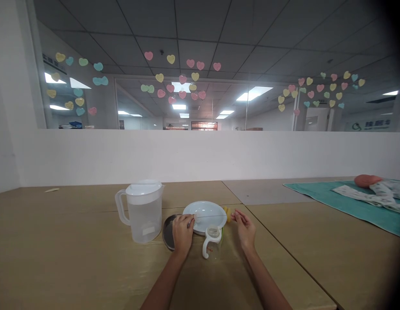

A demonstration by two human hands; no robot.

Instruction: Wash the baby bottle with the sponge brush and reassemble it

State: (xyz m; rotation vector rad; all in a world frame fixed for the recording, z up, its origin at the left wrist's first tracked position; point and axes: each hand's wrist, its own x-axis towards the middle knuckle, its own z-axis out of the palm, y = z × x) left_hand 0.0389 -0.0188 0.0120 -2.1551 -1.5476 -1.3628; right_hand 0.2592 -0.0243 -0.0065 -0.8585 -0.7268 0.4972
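Note:
My left hand (183, 232) is closed in a pinch over the left rim of a white bowl (208, 209). It grips a small pale, see-through piece (196, 218) whose kind I cannot make out. From there a thin straight rod (212, 215) runs across the bowl to the right. Near its right end is a small yellow thing (228, 214), and my right hand (245, 226) has its fingertips pinched together beside it, at the rod's end. In front of the bowl stands an open clear baby bottle (214, 245) with a white handle. Something green shows behind the bottle's neck.
A lidded clear plastic pitcher (145, 217) stands left of the hands. A dark round metal dish (168, 234) is partly hidden behind my left hand. At the far right, a teal cloth (325, 198) carries a patterned cloth and an orange-pink object (367, 181). A low wall with glass lies behind.

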